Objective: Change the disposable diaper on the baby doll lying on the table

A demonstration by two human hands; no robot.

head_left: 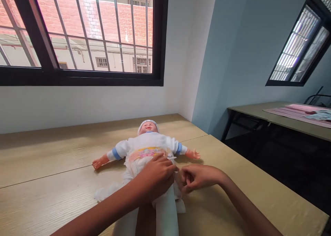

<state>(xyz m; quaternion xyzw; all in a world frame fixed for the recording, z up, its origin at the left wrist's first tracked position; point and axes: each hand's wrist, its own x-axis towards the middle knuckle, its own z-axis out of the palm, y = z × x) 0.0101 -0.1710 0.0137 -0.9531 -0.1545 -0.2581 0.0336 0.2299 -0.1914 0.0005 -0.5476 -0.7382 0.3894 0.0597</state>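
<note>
A baby doll in a white top with blue cuffs lies on its back, arms spread and legs toward me. Around its waist is a white diaper with a coloured, printed front band. My left hand reaches across the diaper, its bent fingers closed on the edge at the doll's right-hand side in view. Just beside it, my right hand is closed, with fingertips curled close to the diaper's side. Whatever it pinches is hidden. Ruffled white material spreads out on both sides beneath the hips.
The doll lies on a light wooden table against the wall. A barred window is above it. To the right, across a dark gap, stands another table bearing pink cloth and a pale blue item.
</note>
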